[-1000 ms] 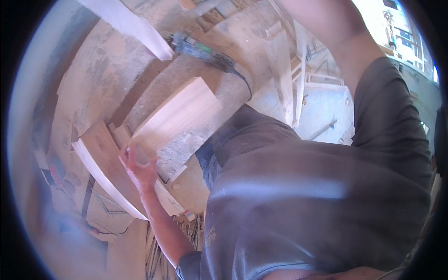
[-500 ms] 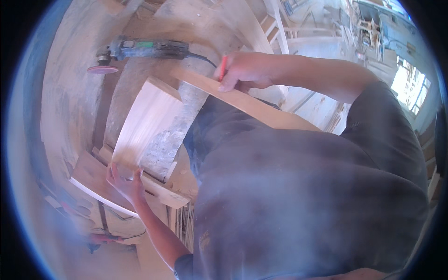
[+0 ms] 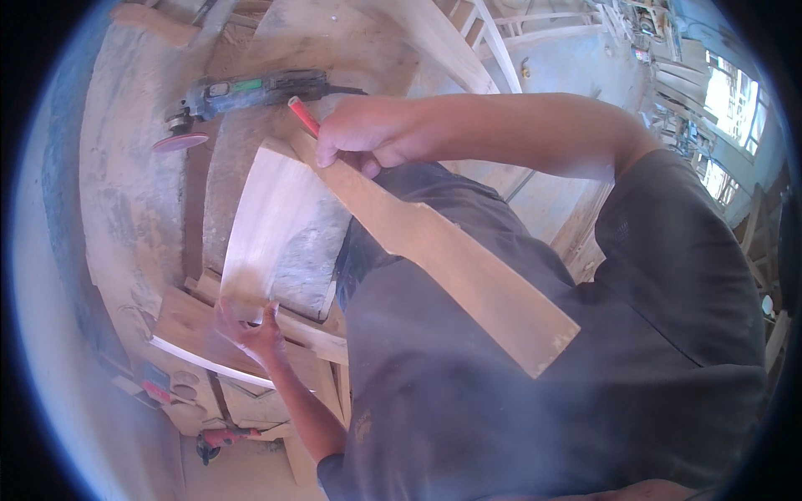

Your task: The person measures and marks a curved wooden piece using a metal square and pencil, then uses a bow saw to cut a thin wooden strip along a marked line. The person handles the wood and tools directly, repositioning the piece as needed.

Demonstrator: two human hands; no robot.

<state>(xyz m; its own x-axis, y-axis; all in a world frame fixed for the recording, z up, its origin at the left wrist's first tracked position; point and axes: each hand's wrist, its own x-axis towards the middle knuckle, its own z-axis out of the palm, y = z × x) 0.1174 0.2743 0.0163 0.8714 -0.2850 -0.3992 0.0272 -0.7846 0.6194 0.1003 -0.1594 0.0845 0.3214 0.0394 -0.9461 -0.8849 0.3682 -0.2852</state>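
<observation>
My right hand [image 3: 355, 138] is closed round a flat brown template [image 3: 455, 259] with a shaped, stepped outline, and also holds a red pencil [image 3: 304, 117]. The template's narrow end meets the far end of a pale wooden board [image 3: 263, 213], and its wide end lies in front of my shirt. At the board's near end, my left hand [image 3: 255, 334] grips the edge, fingers and thumb on either side. The board rests on a worn, dusty bench surface [image 3: 316, 267].
Beyond the board lies an angle grinder [image 3: 259, 92] with a pinkish disc [image 3: 180, 143]. A second, red power tool [image 3: 224, 437] sits at the lower left. Wooden pieces [image 3: 200, 321] lie beside my left hand, and more timber [image 3: 434, 42] leans at the back.
My right hand has moved left with the template and pencil. The template has swung to a steeper slant, its flat face now showing, over the board's far end. My left hand keeps its grip.
</observation>
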